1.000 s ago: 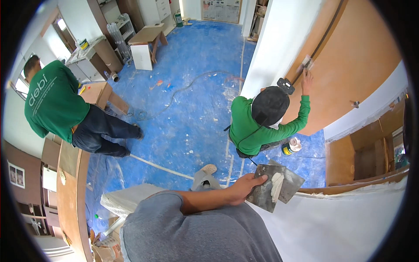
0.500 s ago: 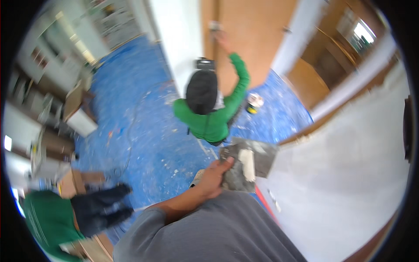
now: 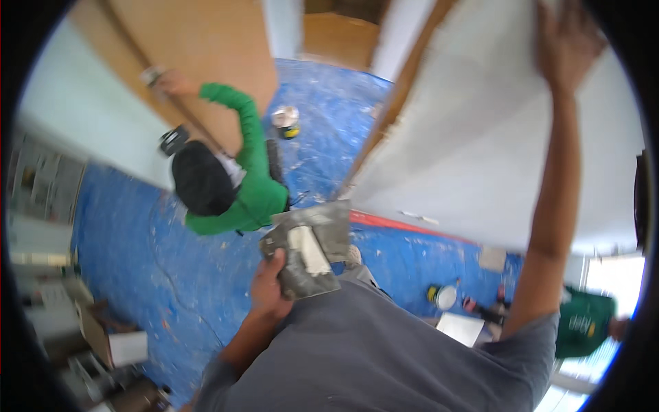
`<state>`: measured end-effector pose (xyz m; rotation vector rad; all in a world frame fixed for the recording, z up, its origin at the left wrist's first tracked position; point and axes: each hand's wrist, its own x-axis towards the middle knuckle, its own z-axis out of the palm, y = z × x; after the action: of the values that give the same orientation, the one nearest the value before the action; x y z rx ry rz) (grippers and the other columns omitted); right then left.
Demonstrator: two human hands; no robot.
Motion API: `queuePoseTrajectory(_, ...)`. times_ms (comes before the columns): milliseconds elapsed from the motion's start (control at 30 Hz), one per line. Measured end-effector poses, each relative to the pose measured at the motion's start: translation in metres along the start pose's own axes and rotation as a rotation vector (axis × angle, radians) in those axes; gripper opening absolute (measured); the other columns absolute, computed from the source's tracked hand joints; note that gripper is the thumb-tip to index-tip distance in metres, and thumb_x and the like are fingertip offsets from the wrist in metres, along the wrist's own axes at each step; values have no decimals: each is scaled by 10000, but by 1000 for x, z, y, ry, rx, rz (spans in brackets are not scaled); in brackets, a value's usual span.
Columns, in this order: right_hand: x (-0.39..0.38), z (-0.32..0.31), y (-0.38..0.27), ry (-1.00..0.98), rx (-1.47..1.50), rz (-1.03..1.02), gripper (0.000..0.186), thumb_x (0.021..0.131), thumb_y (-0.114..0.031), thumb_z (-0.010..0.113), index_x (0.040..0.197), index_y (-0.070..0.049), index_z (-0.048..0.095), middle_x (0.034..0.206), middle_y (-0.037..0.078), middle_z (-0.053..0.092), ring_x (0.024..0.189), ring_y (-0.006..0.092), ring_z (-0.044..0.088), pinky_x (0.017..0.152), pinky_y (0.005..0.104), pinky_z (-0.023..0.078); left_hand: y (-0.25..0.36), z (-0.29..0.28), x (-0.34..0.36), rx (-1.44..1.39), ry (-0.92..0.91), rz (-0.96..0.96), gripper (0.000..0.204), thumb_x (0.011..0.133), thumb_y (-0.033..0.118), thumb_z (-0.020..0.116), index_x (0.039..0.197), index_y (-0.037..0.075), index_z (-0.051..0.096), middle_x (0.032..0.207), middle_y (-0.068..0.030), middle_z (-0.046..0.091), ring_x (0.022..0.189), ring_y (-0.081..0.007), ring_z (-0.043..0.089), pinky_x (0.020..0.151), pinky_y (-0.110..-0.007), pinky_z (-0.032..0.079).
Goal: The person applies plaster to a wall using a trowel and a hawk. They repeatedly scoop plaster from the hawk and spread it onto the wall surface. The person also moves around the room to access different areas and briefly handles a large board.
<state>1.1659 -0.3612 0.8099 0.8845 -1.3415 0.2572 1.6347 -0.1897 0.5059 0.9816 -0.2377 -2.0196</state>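
My left hand [image 3: 270, 287] is closed around a grey metal plastering trowel [image 3: 283, 264], held in front of my body with the thumb on its face. A thick strip of white filler [image 3: 310, 251] lies across the metal. A second flat grey blade [image 3: 334, 226] shows beyond it, overlapping it; how the two are held together is hidden. At the upper right, my raised right hand [image 3: 568, 48] is against the white wall [image 3: 473, 130], its fingers stretched out and a little blurred. I see nothing in it.
A co-worker in a green top [image 3: 257, 185] reaches to the wooden door [image 3: 213, 55] ahead. A bucket [image 3: 286, 122] stands on the blue floor sheeting [image 3: 329, 103], another bucket [image 3: 443, 296] farther right. Another person in green [image 3: 583, 323] is at right. Cardboard boxes [image 3: 103, 329] sit lower left.
My view has swung right, so the door and co-worker now lie farther left. My right arm has come into view, raised to the wall. The trowel stays in my left hand.
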Motion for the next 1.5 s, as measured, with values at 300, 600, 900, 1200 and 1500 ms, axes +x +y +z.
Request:
queuePoseTrajectory(300,-163,-18,-53,-199,395,582,848,1030,-683,242,1659,-154,35,1728,129,-54,1581,385,-64,1242,608,-48,29,-6,6,235,-85,36,488,1071,310,541,1451,15,462,1367,-120,590,1236,-261,596,1035,-438,483)
queuePoseTrajectory(600,-323,-60,-164,-517,567,625,800,947,-568,557,1606,-178,325,1714,158,115,1580,416,-14,1214,701,-19,34,17,17,498,-112,35,596,1058,391,545,1501,9,431,1508,-140,498,1327,-274,524,1085,-416,429)
queuePoseTrajectory(900,-416,-139,-208,-933,886,781,814,957,-347,594,1630,-95,213,1709,186,109,1574,428,52,1245,623,124,21,64,45,449,-34,-229,532,1012,164,591,1485,-37,451,1413,-214,577,1278,-363,555,1064,-460,458)
queuePoseTrajectory(1200,-525,-203,-214,-1703,830,797,746,890,-120,573,1589,-62,318,1713,178,72,1497,404,321,1130,556,408,16,81,67,582,-236,-470,320,1025,390,626,1174,108,650,934,-21,685,760,-174,620,660,-336,503)
queuePoseTrajectory(1500,-691,-452,-72,-1864,194,901,167,808,-140,643,863,-57,776,887,173,744,834,390,720,746,471,583,35,77,53,661,-476,-602,292,1047,352,599,1179,93,619,870,-10,613,669,-145,463,620,-305,382)
